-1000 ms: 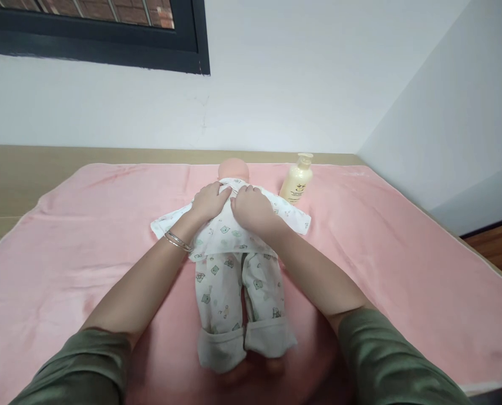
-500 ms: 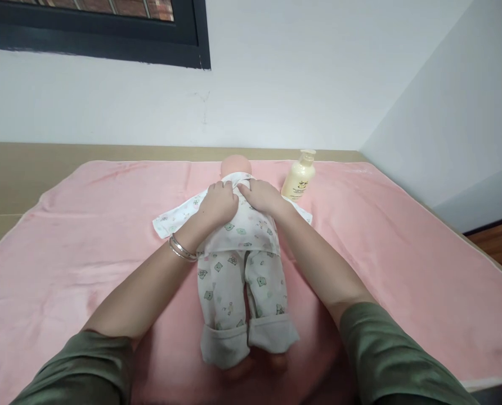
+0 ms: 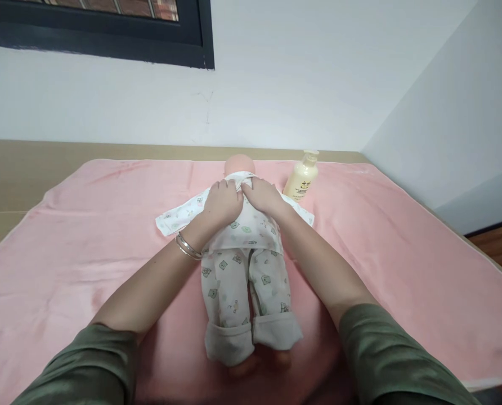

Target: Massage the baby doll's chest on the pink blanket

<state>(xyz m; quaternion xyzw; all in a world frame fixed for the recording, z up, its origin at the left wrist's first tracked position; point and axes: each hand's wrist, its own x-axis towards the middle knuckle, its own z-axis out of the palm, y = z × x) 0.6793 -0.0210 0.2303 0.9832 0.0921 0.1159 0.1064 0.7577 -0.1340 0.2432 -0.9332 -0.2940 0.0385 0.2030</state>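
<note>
A baby doll (image 3: 246, 236) in a white printed top and white printed trousers (image 3: 229, 287) with turned-up cuffs lies stretched out, its bare head (image 3: 239, 164) away from me and its feet towards me. No face shows on it. My left hand (image 3: 224, 201) rests on the upper left of its torso, fingers laid over the shoulder and thumb near the middle. On the other side my right hand (image 3: 263, 197) lies flat on the upper torso, its thumb close to the left one. Both palms are hidden. The sleeves spread out to either side.
A pale yellow pump bottle (image 3: 300, 179) stands beyond the right sleeve. Beneath everything spreads a pink sheet (image 3: 403, 253) over a wooden surface (image 3: 10, 174). A white wall (image 3: 285, 73) and a dark window frame (image 3: 149, 48) rise behind.
The view has shifted slightly, so the doll and hands sit a little further right. Both hands stay on the doll's upper torso, with hardly any change in their pose.
</note>
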